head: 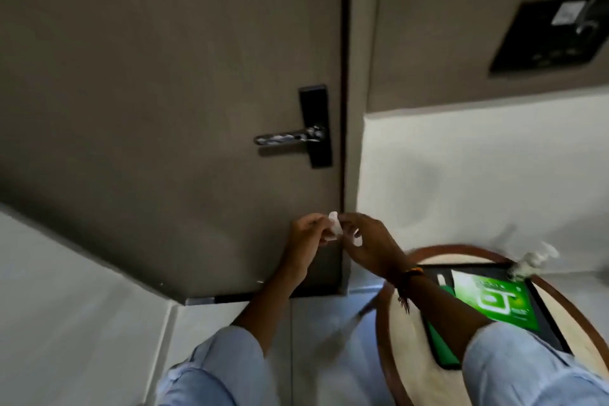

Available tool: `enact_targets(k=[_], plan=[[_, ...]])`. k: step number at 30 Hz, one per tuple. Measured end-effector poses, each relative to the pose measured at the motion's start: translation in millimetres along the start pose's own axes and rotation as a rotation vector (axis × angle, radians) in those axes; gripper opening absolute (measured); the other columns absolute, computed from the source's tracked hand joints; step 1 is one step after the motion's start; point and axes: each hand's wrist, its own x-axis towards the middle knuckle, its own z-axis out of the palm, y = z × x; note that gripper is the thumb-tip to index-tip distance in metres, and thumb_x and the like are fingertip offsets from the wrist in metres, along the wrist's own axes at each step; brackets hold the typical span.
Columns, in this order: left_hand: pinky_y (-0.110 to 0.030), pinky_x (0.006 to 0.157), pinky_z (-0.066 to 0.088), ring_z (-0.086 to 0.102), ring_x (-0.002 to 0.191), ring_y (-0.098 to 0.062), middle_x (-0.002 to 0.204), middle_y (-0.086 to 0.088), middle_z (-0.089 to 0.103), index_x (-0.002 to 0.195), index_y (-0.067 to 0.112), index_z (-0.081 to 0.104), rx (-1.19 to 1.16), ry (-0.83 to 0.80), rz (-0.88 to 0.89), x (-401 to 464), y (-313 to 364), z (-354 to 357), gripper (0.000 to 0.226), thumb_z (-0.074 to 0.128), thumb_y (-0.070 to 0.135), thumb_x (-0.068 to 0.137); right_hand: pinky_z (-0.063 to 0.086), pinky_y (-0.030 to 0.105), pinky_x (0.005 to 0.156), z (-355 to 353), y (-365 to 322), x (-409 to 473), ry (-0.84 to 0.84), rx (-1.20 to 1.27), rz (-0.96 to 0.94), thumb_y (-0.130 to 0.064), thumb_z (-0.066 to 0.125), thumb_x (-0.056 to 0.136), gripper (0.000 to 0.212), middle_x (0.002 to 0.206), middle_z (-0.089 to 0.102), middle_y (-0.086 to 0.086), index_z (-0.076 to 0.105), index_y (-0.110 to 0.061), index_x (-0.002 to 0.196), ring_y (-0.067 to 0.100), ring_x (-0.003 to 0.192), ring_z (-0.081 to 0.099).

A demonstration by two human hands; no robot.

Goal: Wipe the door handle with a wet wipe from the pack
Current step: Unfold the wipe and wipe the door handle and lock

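Observation:
A small white wet wipe [335, 225] is pinched between my left hand [304, 242] and my right hand [369, 244], held in front of the lower part of the grey-brown door [164, 76]. The chrome lever door handle [286, 138] sticks out to the left from a black plate [315, 125], well above my hands. The green wipe pack [494, 300] lies in a black tray [547, 316] on a round table at the lower right, under my right forearm.
The round table [566, 277] has a wooden rim and stands close to the door frame. A white crumpled thing [532, 260] sits at the tray's far corner. A black wall panel [553, 30] hangs at the upper right. Pale floor tiles [313, 339] lie below.

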Motion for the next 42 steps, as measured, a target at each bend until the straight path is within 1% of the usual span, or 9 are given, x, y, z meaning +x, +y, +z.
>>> enact_targets(k=[3, 6, 10, 15, 21, 28, 31, 37, 42], plan=[[-0.039, 0.082, 0.058, 0.072, 0.085, -0.025, 0.096, -0.025, 0.077, 0.094, -0.003, 0.077, 0.038, -0.011, 0.089, -12, 35, -51, 0.016, 0.063, 0.005, 0.096, 0.06, 0.041, 0.081, 8, -51, 32, -0.026, 0.103, 0.083, -0.03, 0.069, 0.1, 0.02, 0.094, 0.08, 0.004, 0.079, -0.014, 0.105, 0.022, 0.085, 0.073], [-0.019, 0.074, 0.058, 0.074, 0.079, -0.012, 0.098, -0.028, 0.077, 0.104, -0.011, 0.073, 0.066, -0.007, 0.184, -22, 58, -102, 0.015, 0.065, -0.004, 0.094, 0.059, 0.039, 0.08, 21, -89, 64, -0.073, 0.355, 0.177, -0.027, 0.07, 0.1, 0.021, 0.092, 0.082, 0.011, 0.082, -0.01, 0.102, 0.019, 0.082, 0.074], [-0.015, 0.072, 0.059, 0.069, 0.079, -0.01, 0.102, -0.023, 0.074, 0.109, -0.002, 0.074, 0.225, 0.034, 0.273, -28, 86, -151, 0.027, 0.082, 0.0, 0.083, 0.064, 0.028, 0.067, 29, -143, 97, -0.136, 0.737, 0.398, -0.019, 0.06, 0.106, 0.031, 0.087, 0.078, 0.022, 0.077, 0.006, 0.108, 0.025, 0.072, 0.073], [-0.027, 0.077, 0.057, 0.069, 0.083, -0.016, 0.1, -0.009, 0.071, 0.105, 0.006, 0.08, 0.556, 0.179, 0.5, -22, 109, -171, 0.019, 0.081, 0.013, 0.088, 0.066, 0.035, 0.066, 25, -181, 116, -0.155, 0.993, 0.505, -0.022, 0.048, 0.111, 0.038, 0.082, 0.077, 0.023, 0.069, 0.009, 0.106, 0.026, 0.065, 0.076], [-0.029, 0.072, 0.051, 0.065, 0.077, -0.016, 0.086, -0.015, 0.075, 0.093, -0.002, 0.081, 0.227, 0.194, 0.393, -14, 136, -171, 0.01, 0.074, 0.006, 0.092, 0.062, 0.035, 0.072, 9, -195, 124, -0.137, 0.89, 0.417, -0.035, 0.064, 0.102, 0.039, 0.088, 0.077, 0.014, 0.076, 0.001, 0.107, 0.019, 0.072, 0.072], [-0.046, 0.094, 0.059, 0.074, 0.102, -0.026, 0.108, -0.013, 0.079, 0.104, 0.005, 0.079, -0.204, 0.023, 0.074, -7, 152, -171, 0.013, 0.072, 0.011, 0.096, 0.06, 0.029, 0.063, -7, -186, 127, -0.007, 0.837, 0.483, -0.01, 0.071, 0.097, 0.006, 0.091, 0.074, 0.015, 0.077, -0.009, 0.096, 0.02, 0.074, 0.069], [-0.04, 0.083, 0.063, 0.074, 0.1, -0.022, 0.102, -0.006, 0.079, 0.097, 0.013, 0.078, -0.295, 0.084, 0.023, -3, 155, -167, 0.008, 0.07, 0.013, 0.097, 0.06, 0.025, 0.058, -16, -176, 128, 0.041, 0.978, 0.552, -0.008, 0.07, 0.096, 0.01, 0.089, 0.082, 0.006, 0.078, -0.012, 0.099, 0.019, 0.077, 0.077], [-0.032, 0.084, 0.063, 0.07, 0.097, -0.019, 0.115, -0.009, 0.071, 0.119, 0.005, 0.071, 0.035, 0.311, 0.159, 1, 158, -135, 0.022, 0.07, 0.007, 0.097, 0.062, 0.022, 0.061, -28, -163, 128, 0.047, 1.041, 0.542, -0.008, 0.068, 0.099, 0.021, 0.102, 0.081, 0.007, 0.075, -0.004, 0.118, 0.014, 0.084, 0.08], [-0.012, 0.075, 0.052, 0.063, 0.101, -0.018, 0.119, -0.004, 0.058, 0.114, 0.015, 0.064, 0.334, 0.463, 0.404, -4, 159, -106, 0.033, 0.08, 0.007, 0.087, 0.065, 0.024, 0.065, -32, -158, 124, 0.063, 0.999, 0.508, -0.006, 0.063, 0.101, 0.014, 0.098, 0.08, 0.004, 0.076, -0.009, 0.107, 0.014, 0.083, 0.079]])
